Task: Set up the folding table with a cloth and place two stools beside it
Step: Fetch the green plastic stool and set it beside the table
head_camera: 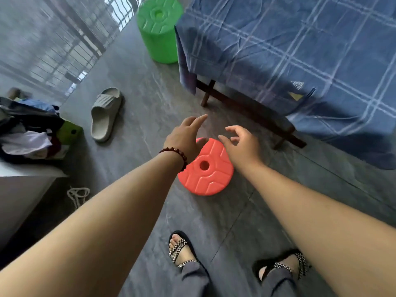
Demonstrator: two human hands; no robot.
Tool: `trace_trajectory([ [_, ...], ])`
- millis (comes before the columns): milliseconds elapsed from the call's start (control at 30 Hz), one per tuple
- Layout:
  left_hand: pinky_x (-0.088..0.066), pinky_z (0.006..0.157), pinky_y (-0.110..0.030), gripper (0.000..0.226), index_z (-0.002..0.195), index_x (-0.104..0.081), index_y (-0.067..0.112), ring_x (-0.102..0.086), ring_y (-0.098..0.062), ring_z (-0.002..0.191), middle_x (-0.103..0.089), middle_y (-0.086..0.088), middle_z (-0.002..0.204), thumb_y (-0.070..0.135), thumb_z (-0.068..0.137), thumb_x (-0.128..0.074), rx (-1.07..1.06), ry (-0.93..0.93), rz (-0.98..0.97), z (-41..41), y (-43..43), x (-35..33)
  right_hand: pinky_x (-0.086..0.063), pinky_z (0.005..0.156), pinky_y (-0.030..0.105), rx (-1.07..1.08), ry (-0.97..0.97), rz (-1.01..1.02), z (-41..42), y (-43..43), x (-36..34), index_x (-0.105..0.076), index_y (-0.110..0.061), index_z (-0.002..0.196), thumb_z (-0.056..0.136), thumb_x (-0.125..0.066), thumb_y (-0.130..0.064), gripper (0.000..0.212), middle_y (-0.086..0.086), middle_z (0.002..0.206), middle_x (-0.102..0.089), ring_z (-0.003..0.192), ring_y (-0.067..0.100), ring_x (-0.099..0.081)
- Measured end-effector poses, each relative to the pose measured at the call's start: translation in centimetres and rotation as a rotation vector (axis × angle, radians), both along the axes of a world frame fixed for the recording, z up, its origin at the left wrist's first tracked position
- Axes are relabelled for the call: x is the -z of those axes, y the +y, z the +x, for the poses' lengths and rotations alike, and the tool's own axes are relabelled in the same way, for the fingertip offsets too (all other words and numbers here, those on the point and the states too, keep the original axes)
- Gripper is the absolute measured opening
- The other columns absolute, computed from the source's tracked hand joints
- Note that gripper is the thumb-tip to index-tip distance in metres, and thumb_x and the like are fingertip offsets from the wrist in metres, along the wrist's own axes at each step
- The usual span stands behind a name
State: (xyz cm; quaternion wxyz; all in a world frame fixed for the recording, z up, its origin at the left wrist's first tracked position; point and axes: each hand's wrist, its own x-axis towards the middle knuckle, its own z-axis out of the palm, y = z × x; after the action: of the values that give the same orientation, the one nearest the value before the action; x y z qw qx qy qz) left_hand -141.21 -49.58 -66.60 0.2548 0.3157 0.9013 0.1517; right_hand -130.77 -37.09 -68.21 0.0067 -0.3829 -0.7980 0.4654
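A flat, collapsed red stool lies on the grey floor in front of my feet. My left hand, with a bead bracelet at the wrist, hovers over its far left edge with fingers spread. Over the stool's far right edge is my right hand, fingers loosely bent and holding nothing. A green stool stands expanded at the table's far left corner. The folding table on the right wears a blue checked cloth that hangs over its edges.
A grey slipper lies on the floor to the left. A heap of clothes sits on a white surface at the left edge, with a white cord below it. A glass door with bars runs along the far left.
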Motion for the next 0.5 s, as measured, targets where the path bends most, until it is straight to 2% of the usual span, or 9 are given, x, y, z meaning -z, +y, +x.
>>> trace_trajectory([
  [167,-0.044,0.096,-0.042,0.059,0.145,-0.025,0.033,-0.046,-0.026,0.123,-0.034,0.000,0.146,0.034,0.092,-0.052,-0.061,-0.012,-0.017,2.4,-0.4,6.6,-0.046,0.092,0.038,-0.109,-0.046,0.008,1.4,-0.3,6.5,-0.062,-0.013,0.114,0.083,-0.068,-0.023,0.033,0.007,0.119,-0.062,0.105,0.024,-0.059],
  [267,-0.042,0.098,-0.043,0.058,0.144,-0.029,0.030,-0.044,-0.028,0.125,-0.034,-0.001,0.146,0.033,0.091,-0.053,-0.046,-0.004,-0.062,2.6,-0.3,11.0,-0.042,0.094,0.029,-0.189,-0.037,0.040,1.6,0.0,10.6,-0.062,-0.013,0.115,0.082,-0.069,-0.021,0.034,0.006,0.120,-0.061,0.109,0.023,-0.057],
  [333,-0.041,0.100,-0.045,0.058,0.142,-0.033,0.030,-0.042,-0.029,0.126,-0.032,-0.001,0.147,0.032,0.089,-0.056,-0.050,0.010,-0.110,2.5,-0.1,13.9,-0.036,0.090,0.022,-0.219,-0.025,0.063,1.6,0.1,13.4,-0.062,-0.013,0.115,0.082,-0.069,-0.021,0.035,0.005,0.120,-0.061,0.111,0.022,-0.056],
  [433,-0.040,0.100,-0.044,0.062,0.140,-0.035,0.030,-0.039,-0.030,0.128,-0.029,-0.003,0.149,0.029,0.084,-0.061,-0.041,0.046,-0.147,2.6,0.4,17.9,-0.036,0.088,0.022,-0.213,-0.011,0.057,1.9,-0.1,17.6,-0.062,-0.012,0.115,0.082,-0.070,-0.022,0.035,0.006,0.120,-0.060,0.110,0.022,-0.056],
  [500,-0.037,0.102,-0.044,0.069,0.141,-0.033,0.032,-0.031,-0.027,0.134,-0.025,-0.002,0.151,0.031,0.080,-0.064,-0.032,0.106,-0.158,2.6,0.6,20.4,-0.036,0.090,0.022,-0.262,0.024,0.075,2.0,-0.2,20.0,-0.063,-0.011,0.113,0.081,-0.071,-0.020,0.034,0.006,0.119,-0.060,0.110,0.022,-0.056],
])
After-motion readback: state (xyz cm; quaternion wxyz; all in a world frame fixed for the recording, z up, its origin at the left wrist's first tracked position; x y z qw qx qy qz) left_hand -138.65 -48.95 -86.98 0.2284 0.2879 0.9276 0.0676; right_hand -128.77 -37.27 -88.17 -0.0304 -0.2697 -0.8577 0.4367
